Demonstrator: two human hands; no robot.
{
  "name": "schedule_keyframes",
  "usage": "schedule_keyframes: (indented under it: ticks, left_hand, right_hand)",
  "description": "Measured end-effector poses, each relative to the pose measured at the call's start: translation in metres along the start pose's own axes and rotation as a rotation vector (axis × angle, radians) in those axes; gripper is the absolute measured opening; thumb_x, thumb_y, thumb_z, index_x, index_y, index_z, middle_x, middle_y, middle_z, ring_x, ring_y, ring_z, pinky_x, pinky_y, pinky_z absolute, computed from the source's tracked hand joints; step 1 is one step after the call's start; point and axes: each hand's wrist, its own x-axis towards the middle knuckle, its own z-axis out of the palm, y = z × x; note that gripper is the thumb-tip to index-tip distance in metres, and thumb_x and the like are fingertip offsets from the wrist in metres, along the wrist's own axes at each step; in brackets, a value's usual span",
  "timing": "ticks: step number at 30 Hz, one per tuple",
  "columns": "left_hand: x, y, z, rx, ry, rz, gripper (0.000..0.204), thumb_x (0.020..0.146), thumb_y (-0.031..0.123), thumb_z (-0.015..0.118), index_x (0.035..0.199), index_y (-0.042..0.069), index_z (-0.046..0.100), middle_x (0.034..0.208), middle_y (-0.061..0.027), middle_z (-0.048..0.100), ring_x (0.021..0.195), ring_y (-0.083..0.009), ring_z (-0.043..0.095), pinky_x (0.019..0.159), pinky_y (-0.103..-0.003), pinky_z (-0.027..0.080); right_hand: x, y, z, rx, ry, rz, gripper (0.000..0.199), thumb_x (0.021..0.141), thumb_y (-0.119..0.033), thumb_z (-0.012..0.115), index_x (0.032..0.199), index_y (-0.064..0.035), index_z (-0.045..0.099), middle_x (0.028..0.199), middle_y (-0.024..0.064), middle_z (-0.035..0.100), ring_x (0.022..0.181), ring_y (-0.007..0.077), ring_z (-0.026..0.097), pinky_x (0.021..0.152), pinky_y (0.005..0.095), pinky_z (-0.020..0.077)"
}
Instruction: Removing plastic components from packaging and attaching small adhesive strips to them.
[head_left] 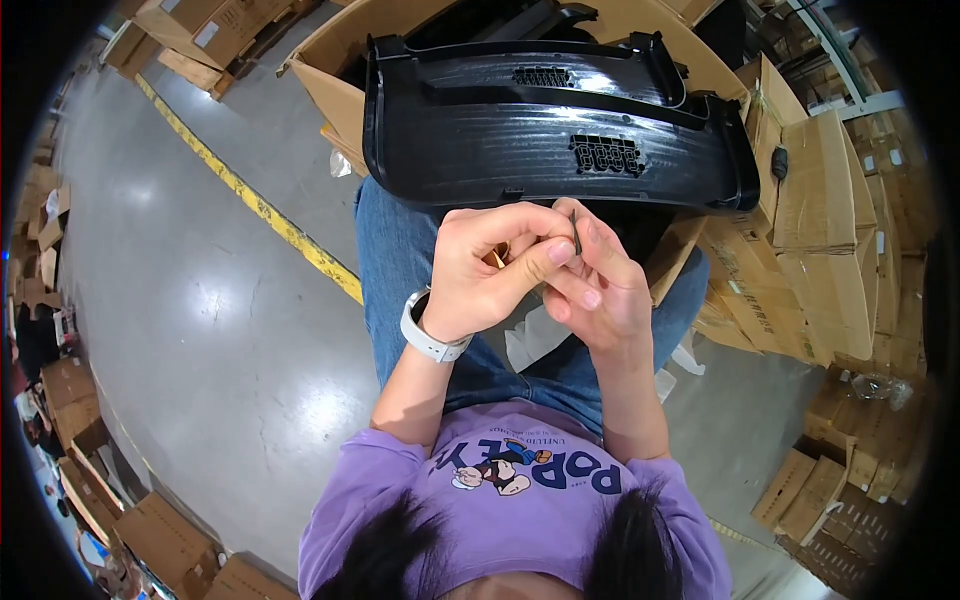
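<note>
My left hand (500,262), with a white watch band at its wrist, pinches a small thin black piece (576,236) between thumb and forefinger. From the other side my right hand (605,275) closes its fingertips on the same piece, so the two hands meet. Too little of the piece shows to tell its kind. A small gold-coloured bit (497,259) shows within the curl of my left fingers. Just beyond my hands lies a large curved black plastic panel (470,150), with a grid of black ribs (607,155) on its face. A similar panel (470,72) rests behind it.
Both panels rest on an open cardboard box (330,95) in front of my knees. Cardboard boxes (815,230) crowd the right side, beside a metal rack (835,55). A yellow floor line (240,190) runs along the left. More boxes (165,540) stand at the lower left.
</note>
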Motion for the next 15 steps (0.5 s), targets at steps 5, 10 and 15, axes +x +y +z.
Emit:
schedule_keyframes:
  ticks: [5, 10, 15]
  left_hand:
    - [0.001, 0.001, 0.000, 0.060, 0.011, 0.043, 0.007, 0.074, 0.004, 0.067, 0.081, 0.005, 0.066, 0.048, 0.0042, 0.040, 0.044, -0.0017, 0.036, 0.042, -0.019, 0.028]
    - [-0.002, 0.001, 0.002, 0.116, 0.046, 0.039, 0.006, 0.075, 0.000, 0.063, 0.080, 0.000, 0.061, 0.051, 0.0058, 0.044, 0.046, 0.0008, 0.037, 0.043, -0.016, 0.026]
    - [-0.003, -0.002, 0.005, 0.086, 0.119, 0.019, 0.005, 0.074, 0.001, 0.062, 0.076, 0.002, 0.057, 0.053, 0.0043, 0.044, 0.048, -0.0009, 0.037, 0.044, -0.017, 0.029]
  right_hand:
    - [0.001, 0.001, 0.001, 0.008, 0.019, 0.007, 0.024, 0.095, -0.021, 0.049, 0.107, -0.0001, 0.052, 0.081, 0.0062, 0.058, 0.049, 0.0047, 0.050, 0.047, 0.0252, 0.0537]
    - [0.003, 0.003, 0.007, -0.130, 0.089, -0.040, 0.023, 0.092, -0.015, 0.054, 0.109, -0.0006, 0.051, 0.080, 0.0054, 0.056, 0.054, 0.0058, 0.053, 0.046, 0.0236, 0.0514]
    - [0.000, 0.009, 0.014, -1.022, 0.383, -0.610, 0.024, 0.079, -0.003, 0.068, 0.100, -0.0012, 0.058, 0.086, 0.0042, 0.053, 0.070, 0.0072, 0.053, 0.055, 0.0166, 0.0447]
